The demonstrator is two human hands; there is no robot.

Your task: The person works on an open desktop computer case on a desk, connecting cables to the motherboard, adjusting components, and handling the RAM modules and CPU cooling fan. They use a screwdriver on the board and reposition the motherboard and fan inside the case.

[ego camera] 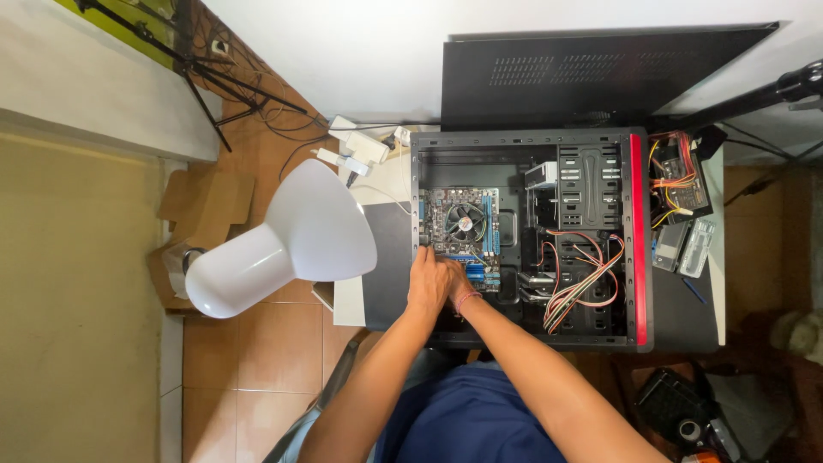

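A: Grip. The left hand (428, 281) lay flat, fingers curled over the lower left corner of the motherboard (461, 233); whether it pinched anything could not be told, since the fingertips were hidden. The right hand (454, 285), a pink band at its wrist, pressed close beside the left, touching it; its hold was likewise hidden.

B: Location of the board?

A: Centre of the frame, seated in the left half of the open computer case (528, 236), which lay on its side on a desk (377, 184). The cooler fan (464, 225) sat at the board's middle, just above the hands.

B: Surroundings?

A: A bundle of red and white cables (583, 279) ran through the lower right of the case, well apart from the hands. The removed side panel (591, 77) leaned against the wall at the upper centre. A white lamp shade (287, 244) hung at the left centre of the frame; loose drives and wiring (679, 193) lay right of the case's red edge.

B: How was such work best done?

A: Judged from the frame: by steadying the board with one hand, keeping pressure off the fan and sockets, and moving the fingers squarely, not at a slant, along the lower edge.
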